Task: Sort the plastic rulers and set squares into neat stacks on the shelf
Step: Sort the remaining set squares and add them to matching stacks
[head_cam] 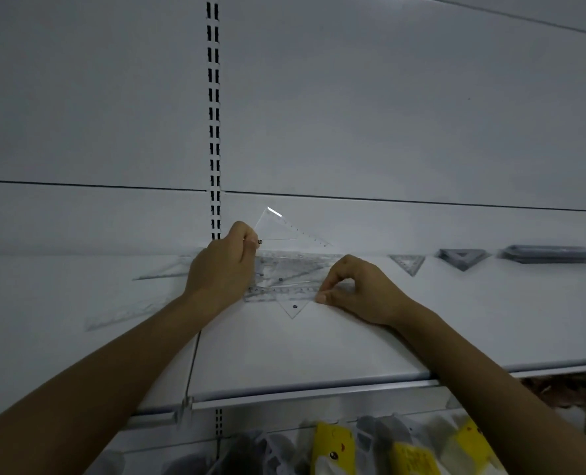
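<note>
My left hand (224, 262) grips a clear set square (281, 228) by one corner and holds it tilted up off the white shelf (284, 344), against the back panel. Under it lies a loose pile of clear rulers and set squares (284, 275). My right hand (356, 289) pinches the right end of a clear ruler (281, 292) at the front of that pile. Two more clear rulers (161, 272) (120, 315) lie flat to the left. Farther right sit a single set square (408, 262), a stack of set squares (461, 258) and a flat stack of rulers (548, 253).
A slotted upright (214, 114) runs down the back panel behind my left hand. The shelf's front lip (301, 389) crosses below my forearms. Under it hang yellow and grey packaged goods (336, 447).
</note>
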`<state>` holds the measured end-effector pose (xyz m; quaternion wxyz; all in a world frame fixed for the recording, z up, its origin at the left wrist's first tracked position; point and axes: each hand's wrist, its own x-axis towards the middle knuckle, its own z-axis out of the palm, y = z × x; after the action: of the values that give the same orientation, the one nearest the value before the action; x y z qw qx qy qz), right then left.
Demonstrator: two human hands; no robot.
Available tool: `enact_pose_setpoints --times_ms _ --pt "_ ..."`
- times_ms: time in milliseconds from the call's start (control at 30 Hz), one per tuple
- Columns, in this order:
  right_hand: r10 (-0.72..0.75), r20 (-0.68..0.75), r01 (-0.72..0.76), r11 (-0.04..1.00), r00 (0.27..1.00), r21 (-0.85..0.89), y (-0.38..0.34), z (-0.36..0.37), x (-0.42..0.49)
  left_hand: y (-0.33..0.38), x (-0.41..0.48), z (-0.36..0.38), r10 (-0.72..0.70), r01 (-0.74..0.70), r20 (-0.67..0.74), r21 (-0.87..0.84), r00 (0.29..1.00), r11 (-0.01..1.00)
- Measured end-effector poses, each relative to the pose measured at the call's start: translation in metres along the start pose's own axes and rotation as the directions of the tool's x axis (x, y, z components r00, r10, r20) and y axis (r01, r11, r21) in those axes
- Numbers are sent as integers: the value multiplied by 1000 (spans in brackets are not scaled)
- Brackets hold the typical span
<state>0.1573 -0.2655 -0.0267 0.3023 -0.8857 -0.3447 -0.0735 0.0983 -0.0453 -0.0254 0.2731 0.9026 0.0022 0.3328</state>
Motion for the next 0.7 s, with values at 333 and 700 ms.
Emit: enact_pose_setpoints --times_ms 333,700 --pt "-25 -150 42 993 988 112 3 -1 -1 -1 0 1 20 -21 -25 -46 999 999" --pt "37 83 -44 995 996 85 1 -5 0 2 0 3 5 -1 67 -54 998 999"
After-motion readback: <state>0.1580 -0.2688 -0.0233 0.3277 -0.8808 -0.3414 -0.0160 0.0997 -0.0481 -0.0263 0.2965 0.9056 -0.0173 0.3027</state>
